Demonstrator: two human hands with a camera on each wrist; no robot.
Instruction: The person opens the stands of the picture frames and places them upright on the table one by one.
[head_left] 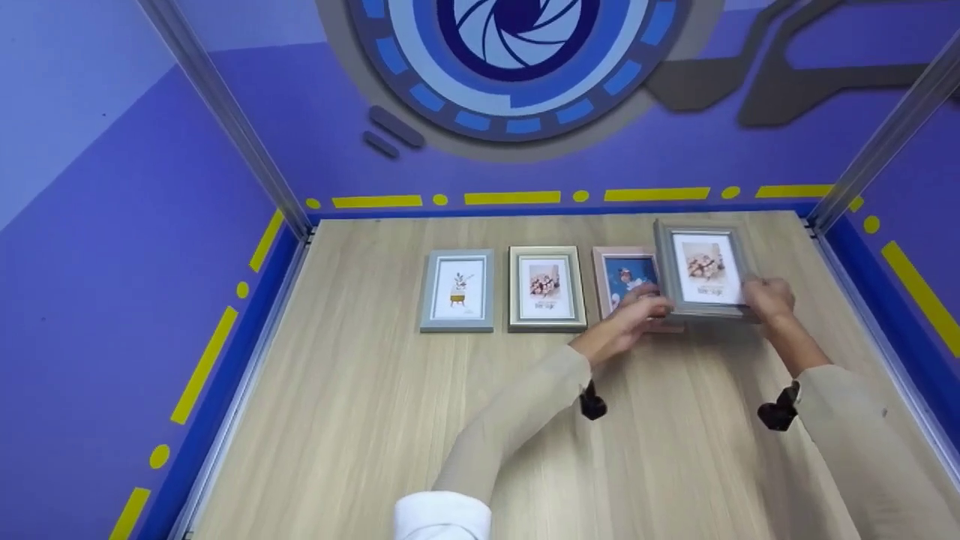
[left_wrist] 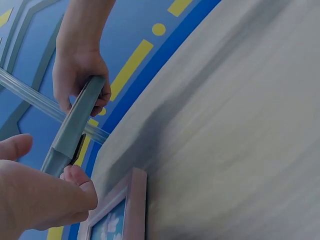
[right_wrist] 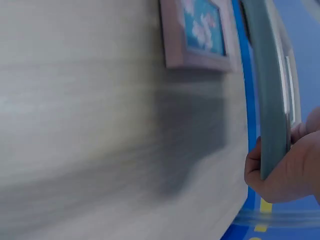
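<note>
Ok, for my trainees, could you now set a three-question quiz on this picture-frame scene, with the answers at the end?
1. Multiple choice: what does the right hand grip?
A) A metal rail
B) A grey-green rectangular picture frame
C) Nothing

2. True or false: in the head view, the held frame hides part of the pink rectangular picture frame.

3. Fill in: on the pale wood-grain table, the gold-coloured rectangular picture frame is between the pink one and the ____.

Key:
1. B
2. True
3. light grey-blue rectangular picture frame
</note>
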